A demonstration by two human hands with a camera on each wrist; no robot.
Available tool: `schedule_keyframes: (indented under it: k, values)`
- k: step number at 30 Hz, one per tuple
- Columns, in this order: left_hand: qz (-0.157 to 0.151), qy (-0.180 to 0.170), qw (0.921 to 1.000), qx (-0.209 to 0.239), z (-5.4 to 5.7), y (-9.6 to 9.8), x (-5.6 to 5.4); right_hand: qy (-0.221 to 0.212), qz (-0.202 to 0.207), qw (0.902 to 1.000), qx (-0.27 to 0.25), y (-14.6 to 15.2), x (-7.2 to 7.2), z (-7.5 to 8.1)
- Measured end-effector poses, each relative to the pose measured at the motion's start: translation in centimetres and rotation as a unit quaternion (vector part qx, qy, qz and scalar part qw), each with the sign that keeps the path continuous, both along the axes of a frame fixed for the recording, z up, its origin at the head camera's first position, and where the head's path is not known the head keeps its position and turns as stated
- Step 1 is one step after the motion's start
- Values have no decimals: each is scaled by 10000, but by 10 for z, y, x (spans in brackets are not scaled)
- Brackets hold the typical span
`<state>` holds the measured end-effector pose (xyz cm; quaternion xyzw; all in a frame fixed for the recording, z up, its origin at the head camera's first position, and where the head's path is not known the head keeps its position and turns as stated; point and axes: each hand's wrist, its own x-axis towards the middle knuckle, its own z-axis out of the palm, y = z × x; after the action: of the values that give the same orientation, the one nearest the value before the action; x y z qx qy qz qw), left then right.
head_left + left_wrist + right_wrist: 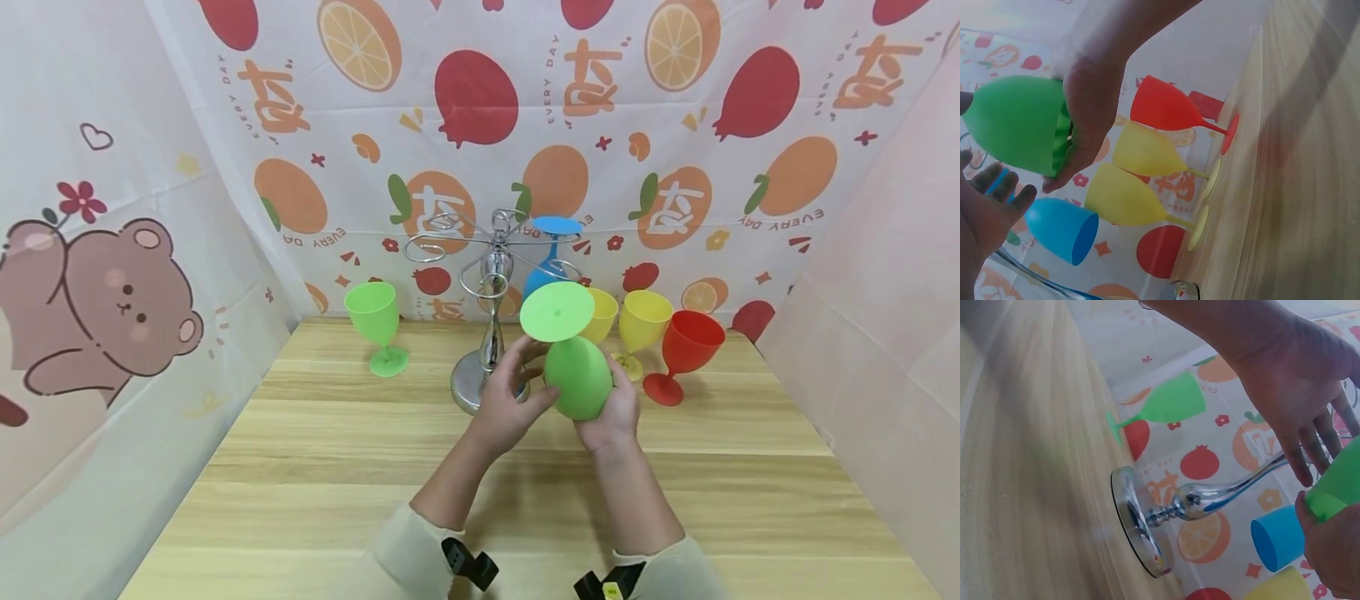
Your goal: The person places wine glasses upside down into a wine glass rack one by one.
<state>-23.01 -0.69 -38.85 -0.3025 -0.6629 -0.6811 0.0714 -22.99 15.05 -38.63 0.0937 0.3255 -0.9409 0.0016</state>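
Note:
A green plastic goblet is upside down above the table, its round foot uppermost and tilted. My right hand grips the bowl low down near the rim, from the right side. At its left, my left hand has its thumb against the bowl, while the other fingers stretch out loosely beside it. Just behind the hands stands a chrome stand with looped wire arms. A blue goblet hangs upside down from one of the loops, partly hidden by the green goblet in the head view.
Another green goblet stands upright left of the stand. To the right are two yellow goblets, one nearer the edge and one partly hidden, plus a red goblet. A patterned cloth backdrop rises behind the wooden table.

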Motion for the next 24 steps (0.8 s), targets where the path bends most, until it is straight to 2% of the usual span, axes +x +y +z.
schedule_keyframes:
  k: [4,17,24]
  values:
    - [96,-62,9999,-127,1,3,2,208,117,9996,-115,-3,1,-2]
    - [379,-49,9982,-471,-3,8,4,124,164,9997,159,-10,3,-6]
    - [480,60,9972,-569,-3,8,3,15,-73,9998,167,-13,2,-9]
